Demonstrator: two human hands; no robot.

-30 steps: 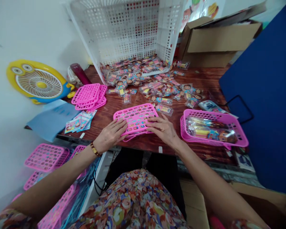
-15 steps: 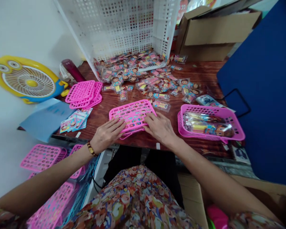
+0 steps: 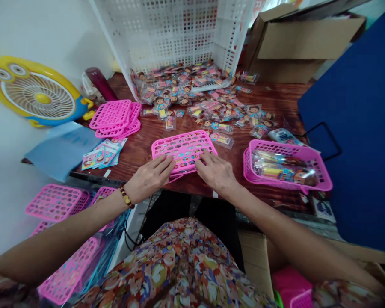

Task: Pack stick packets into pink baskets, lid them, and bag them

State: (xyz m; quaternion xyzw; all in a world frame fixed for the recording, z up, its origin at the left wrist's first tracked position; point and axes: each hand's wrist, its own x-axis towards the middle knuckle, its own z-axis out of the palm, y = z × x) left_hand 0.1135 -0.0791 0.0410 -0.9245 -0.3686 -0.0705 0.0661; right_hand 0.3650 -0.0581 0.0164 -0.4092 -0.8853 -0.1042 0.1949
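Evenly spread, both hands rest on one pink lid, the left hand (image 3: 149, 177) at its near-left corner and the right hand (image 3: 218, 173) on the near edge toward its right end. The fingers lie over the top with the hands apart from each other; the thumbs are hidden, so I cannot tell whether either hand pinches the rim or only presses. The pink lid (image 3: 183, 149) lies directly ahead of the body, just beyond the wrists, its long axis running crosswise from hand to hand, with the right end angled a little farther away. Neither hand is nearer, since both touch it. Below its near edge shows a thin pink handle (image 3: 176, 176), apparently of a basket underneath. To the right, well apart from the lid and nearer the right hand, an open pink basket (image 3: 276, 183) holds a wrapped doll-figure pack (image 3: 295, 174). Beyond the lid, small packets (image 3: 220, 112) spread across the wooden table (image 3: 141, 147) toward a white crate (image 3: 167, 42) tipped on its side. On the left, nearer the left hand, are printed cards (image 3: 104, 154), and behind them a stack of pink lids (image 3: 112, 114).
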